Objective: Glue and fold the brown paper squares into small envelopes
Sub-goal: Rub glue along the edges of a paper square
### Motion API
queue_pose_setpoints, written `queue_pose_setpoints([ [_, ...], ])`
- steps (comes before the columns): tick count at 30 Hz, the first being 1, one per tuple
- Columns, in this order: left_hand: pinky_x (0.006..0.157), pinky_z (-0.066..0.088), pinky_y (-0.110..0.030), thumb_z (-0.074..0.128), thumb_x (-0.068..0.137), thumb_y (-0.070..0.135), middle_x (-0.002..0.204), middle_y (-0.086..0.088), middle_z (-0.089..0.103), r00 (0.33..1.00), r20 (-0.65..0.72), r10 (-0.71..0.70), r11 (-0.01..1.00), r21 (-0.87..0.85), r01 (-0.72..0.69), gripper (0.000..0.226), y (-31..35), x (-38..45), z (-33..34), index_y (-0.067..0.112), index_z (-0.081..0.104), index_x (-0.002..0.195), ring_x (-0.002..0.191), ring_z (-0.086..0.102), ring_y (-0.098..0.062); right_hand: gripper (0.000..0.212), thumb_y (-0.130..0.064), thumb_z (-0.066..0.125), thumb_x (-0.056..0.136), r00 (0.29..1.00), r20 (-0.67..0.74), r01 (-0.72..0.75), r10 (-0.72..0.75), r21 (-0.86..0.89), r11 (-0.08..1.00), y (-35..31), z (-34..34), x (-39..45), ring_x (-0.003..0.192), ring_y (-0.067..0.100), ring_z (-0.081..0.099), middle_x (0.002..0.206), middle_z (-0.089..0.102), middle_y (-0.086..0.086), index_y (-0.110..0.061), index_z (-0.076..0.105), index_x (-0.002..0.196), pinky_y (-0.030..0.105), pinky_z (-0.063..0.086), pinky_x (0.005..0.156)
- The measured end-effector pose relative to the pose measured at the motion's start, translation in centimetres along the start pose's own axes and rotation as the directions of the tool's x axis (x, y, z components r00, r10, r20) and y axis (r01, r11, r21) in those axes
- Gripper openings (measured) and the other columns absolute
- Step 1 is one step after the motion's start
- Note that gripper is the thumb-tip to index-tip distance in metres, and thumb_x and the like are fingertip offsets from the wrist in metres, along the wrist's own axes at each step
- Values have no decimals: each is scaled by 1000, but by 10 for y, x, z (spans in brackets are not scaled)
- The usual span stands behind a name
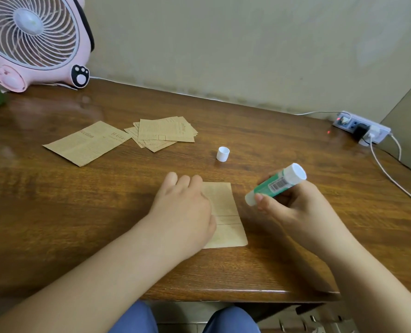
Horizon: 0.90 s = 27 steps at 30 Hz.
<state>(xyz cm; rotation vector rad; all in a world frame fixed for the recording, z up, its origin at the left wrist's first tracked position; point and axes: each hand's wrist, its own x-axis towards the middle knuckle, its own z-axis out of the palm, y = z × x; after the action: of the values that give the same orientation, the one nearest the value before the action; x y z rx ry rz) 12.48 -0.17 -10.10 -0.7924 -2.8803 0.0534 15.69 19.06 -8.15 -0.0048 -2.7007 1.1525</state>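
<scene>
Wooden surface (103, 212): left hand (185, 210) flat, fingers straight, pressing brown paper square (226, 212). Right hand (293, 207), beside the square, grips uncapped glue stick (275, 185). Gluing step; next, glue tip to paper edge.

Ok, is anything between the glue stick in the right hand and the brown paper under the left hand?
Nothing separate lies between them. The green and white glue stick, gripped by the right hand, hangs just right of the folded brown paper sheet. The left hand covers the sheet's left part; the right strip is bare.
</scene>
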Motion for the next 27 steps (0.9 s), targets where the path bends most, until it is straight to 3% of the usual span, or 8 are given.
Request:
queue_pose_setpoints([
  [3,95,23,-37,30,94,60,98,1,38,999,24,-35,999,-5,36,54,0,7,-1,17,58,111,103,39,-19,17,-30,69,81,999,33,10,-9,-29,1000,-5,8,13,75,-18,58,84,57,-25,-33,57,92,3,47,60],
  [5,95,23,-37,30,91,65,99,2,38,1000,14,-26,999,-30,26,59,-3,10,1,20,53,122,104,39,-19,18,-32,70,81,999,43,15,-12,-75,997,-9,13,23,72,-15,57,78,56,-24,-37,53,82,3,45,59],
  [10,96,20,-39,27,87,72,107,1,35,996,93,11,998,-63,-5,68,-14,19,2,34,34,143,111,35,-20,18,-32,68,84,994,98,60,-44,-170,984,-12,27,50,76,-8,54,85,56,-21,-28,55,96,6,42,61],
  [16,95,20,-39,33,85,72,103,3,28,996,85,38,996,-85,-30,69,-18,24,3,32,36,142,108,32,-18,17,-31,67,84,988,142,93,-59,-249,964,-12,34,58,78,4,56,86,59,-14,-25,56,96,9,38,61],
  [20,95,20,-39,33,85,71,104,4,31,995,83,49,995,-94,-42,68,-19,24,4,31,39,140,107,30,-17,13,-30,68,82,979,186,140,-84,-307,941,-11,27,51,72,2,57,80,61,-13,-26,55,86,10,40,57],
  [24,95,20,-38,34,86,70,106,6,32,994,76,79,992,-103,-71,67,-20,26,4,28,44,136,99,26,-15,14,-30,69,81,997,45,73,-64,-238,969,-8,17,56,75,-4,59,83,64,-15,-26,60,90,8,44,59],
  [27,95,20,-38,34,87,69,115,10,34,991,65,121,986,-121,-112,66,-21,27,6,24,46,134,103,28,-14,18,-32,70,80,997,64,62,-50,-213,975,-10,13,58,79,-5,59,86,62,-18,-26,59,94,10,45,65],
])
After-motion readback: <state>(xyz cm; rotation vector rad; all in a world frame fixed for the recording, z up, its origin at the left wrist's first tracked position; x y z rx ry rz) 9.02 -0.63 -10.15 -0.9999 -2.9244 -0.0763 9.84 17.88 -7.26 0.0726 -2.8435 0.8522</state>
